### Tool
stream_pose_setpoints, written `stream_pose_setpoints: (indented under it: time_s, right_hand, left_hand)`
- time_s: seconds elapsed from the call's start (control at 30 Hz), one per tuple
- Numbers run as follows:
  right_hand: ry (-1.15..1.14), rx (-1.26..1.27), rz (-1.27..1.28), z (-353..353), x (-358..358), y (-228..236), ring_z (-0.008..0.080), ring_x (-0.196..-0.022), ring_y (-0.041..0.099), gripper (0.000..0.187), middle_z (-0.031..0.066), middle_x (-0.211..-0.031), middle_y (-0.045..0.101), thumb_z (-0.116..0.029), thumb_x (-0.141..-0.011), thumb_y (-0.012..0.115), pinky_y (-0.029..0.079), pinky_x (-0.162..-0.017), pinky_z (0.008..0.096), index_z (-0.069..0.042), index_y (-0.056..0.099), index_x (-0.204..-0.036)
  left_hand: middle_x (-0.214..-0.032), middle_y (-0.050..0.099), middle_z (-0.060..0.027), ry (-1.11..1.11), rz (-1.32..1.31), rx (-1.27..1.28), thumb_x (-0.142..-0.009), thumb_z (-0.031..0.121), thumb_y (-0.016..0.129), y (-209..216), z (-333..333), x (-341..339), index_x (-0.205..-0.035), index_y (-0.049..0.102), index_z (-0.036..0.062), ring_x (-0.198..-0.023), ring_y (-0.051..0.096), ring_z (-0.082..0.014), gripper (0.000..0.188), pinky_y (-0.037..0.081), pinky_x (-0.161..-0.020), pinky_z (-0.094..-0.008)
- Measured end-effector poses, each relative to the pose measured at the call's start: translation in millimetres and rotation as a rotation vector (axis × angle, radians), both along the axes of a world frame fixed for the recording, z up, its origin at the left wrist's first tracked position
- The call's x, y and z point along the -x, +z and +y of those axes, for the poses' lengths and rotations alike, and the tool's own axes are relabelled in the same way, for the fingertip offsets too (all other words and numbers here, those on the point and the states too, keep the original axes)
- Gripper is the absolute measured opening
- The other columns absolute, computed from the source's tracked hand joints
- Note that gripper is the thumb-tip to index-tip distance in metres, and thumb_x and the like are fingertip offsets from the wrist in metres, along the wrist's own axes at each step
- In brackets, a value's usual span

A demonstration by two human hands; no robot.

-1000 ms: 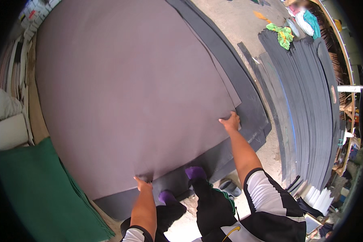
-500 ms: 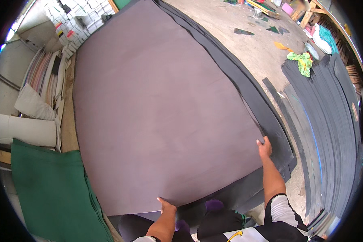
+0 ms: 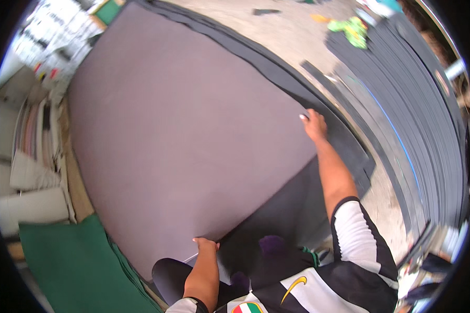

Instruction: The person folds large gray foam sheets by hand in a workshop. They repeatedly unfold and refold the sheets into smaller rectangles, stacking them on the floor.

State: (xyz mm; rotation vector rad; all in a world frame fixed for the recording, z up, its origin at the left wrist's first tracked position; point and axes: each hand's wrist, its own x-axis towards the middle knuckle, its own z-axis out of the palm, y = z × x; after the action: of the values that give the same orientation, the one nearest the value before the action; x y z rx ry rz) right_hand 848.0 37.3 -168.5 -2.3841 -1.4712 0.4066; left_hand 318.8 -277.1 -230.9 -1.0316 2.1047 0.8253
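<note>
A large brownish-mauve sheet [image 3: 188, 125], foam or rubber by its look, lies flat over a stack of black sheets [image 3: 344, 151]. My left hand [image 3: 207, 243] grips its near edge, thumb on top and fingers tucked underneath. Farther off, my right hand [image 3: 315, 125] is closed on the sheet's right edge, above the near right corner, again with the fingers partly hidden. Past the near edge, a wedge of the black surface shows between my arms. My knees are close to the near side of the stack.
Folded green sheets [image 3: 68, 266] lie at the near left, beside pale rolls and stacked boards [image 3: 34, 141]. On the right stands a long pile of dark grey strips [image 3: 412, 109], with a yellow-green cloth [image 3: 352, 31] on its far end. Concrete floor [image 3: 292, 39] runs behind.
My right hand has moved farther away and left along with the sheet's right edge, baring more black sheet near me. My left hand still holds the near edge. The view has shifted.
</note>
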Motion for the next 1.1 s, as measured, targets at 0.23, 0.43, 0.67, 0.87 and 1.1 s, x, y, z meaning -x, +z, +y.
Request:
stream_pose_setpoints:
  time_s: [0.23, 0.43, 0.67, 0.87, 1.1]
  right_hand:
    - [-0.528, 0.095, 0.247, -122.8, 30.5, -73.0, 0.0428, -0.129, 0.052, 0.084, 0.0259, -0.146, 0.045, -0.05, -0.09, 0.072, 0.046, -0.108, 0.0491, -0.003, 0.037, -0.151]
    - [-0.618, 0.005, 0.315, -113.1, 51.8, -74.9, 0.041, -0.13, 0.054, 0.082, 0.024, -0.144, 0.051, -0.046, -0.09, 0.073, 0.045, -0.109, 0.0477, -0.003, 0.039, -0.152]
    - [-0.555, -0.502, 0.542, -114.4, 60.9, -87.7, 0.041, -0.131, 0.053, 0.079, 0.0257, -0.143, 0.053, -0.042, -0.097, 0.065, 0.042, -0.111, 0.0476, -0.009, 0.024, -0.157]
    - [-0.953, -0.097, 0.365, -77.1, 49.5, -83.1, 0.0465, -0.106, 0.068, 0.049, 0.027, -0.114, 0.068, -0.036, -0.102, 0.06, 0.054, -0.092, 0.0546, -0.001, 0.041, -0.131]
    - [-0.933, -0.059, 0.405, -47.5, 55.0, -68.5, 0.0451, -0.105, 0.069, 0.041, 0.0262, -0.112, 0.069, -0.034, -0.102, 0.06, 0.055, -0.091, 0.0536, -0.005, 0.042, -0.125]
  left_hand:
    - [-0.149, 0.05, -0.0096, -0.055, 0.054, 0.041, -0.092, 0.08, 0.042, -6.8, -14.6, 7.2, -0.146, 0.048, 0.0123, -0.123, 0.052, -0.0361, 0.087, 0.046, -0.1, -0.0522]
    - [-0.163, 0.037, -0.0065, -0.015, 0.089, -0.126, -0.095, 0.079, 0.031, -9.1, -38.3, 27.7, -0.157, 0.037, 0.0118, -0.147, 0.036, -0.0309, 0.091, 0.027, -0.119, -0.0505]
    - [-0.165, 0.033, -0.0089, 0.215, 0.22, -0.264, -0.098, 0.073, 0.033, 12.0, -19.8, 9.2, -0.157, 0.035, 0.0063, -0.15, 0.032, -0.0305, 0.09, 0.02, -0.123, -0.0493]
    - [-0.165, 0.034, -0.0085, 0.14, 0.181, -0.23, -0.098, 0.068, 0.038, 11.5, -9.1, 8.1, -0.157, 0.036, 0.0076, -0.148, 0.035, -0.0308, 0.084, 0.023, -0.123, -0.0486]
    - [-0.163, 0.037, -0.0086, 0.098, 0.19, -0.299, -0.091, 0.073, 0.05, -23.2, -33.5, 32.4, -0.156, 0.037, 0.006, -0.148, 0.036, -0.0284, 0.094, 0.022, -0.123, -0.0453]
